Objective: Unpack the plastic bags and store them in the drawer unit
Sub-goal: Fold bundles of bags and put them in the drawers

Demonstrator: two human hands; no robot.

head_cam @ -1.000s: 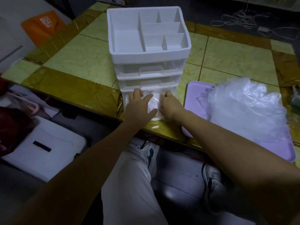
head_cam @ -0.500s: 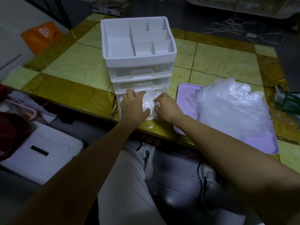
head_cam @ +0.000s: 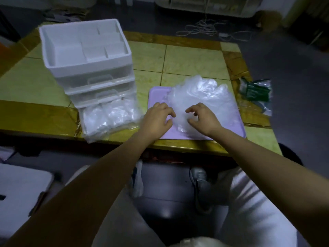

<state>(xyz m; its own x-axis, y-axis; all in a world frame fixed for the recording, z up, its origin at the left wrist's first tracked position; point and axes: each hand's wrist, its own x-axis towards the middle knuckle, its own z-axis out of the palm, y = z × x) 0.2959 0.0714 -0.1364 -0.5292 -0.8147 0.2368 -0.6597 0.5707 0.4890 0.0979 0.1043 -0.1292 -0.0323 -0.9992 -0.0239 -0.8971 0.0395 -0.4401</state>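
A white drawer unit (head_cam: 89, 68) stands on the table's left half, its top tray divided into compartments. Its bottom drawer (head_cam: 108, 118) is pulled out and stuffed with clear plastic bags. To the right lies a lilac tray (head_cam: 156, 97) carrying a heap of clear plastic bags (head_cam: 201, 97). My left hand (head_cam: 156, 118) rests on the tray at the heap's left edge, fingers curled and apart. My right hand (head_cam: 203, 116) hovers on the heap's front, fingers curled and spread, touching the plastic without a clear grip.
A green packet in clear wrap (head_cam: 256, 90) lies at the table's right edge. The tiled table (head_cam: 188, 61) ends just in front of the tray. A white box (head_cam: 19, 186) sits on the floor at left; cables (head_cam: 210, 31) lie beyond the table.
Both hands left the open bottom drawer and moved right to the heap of bags on the lilac tray. The view swung right with them.
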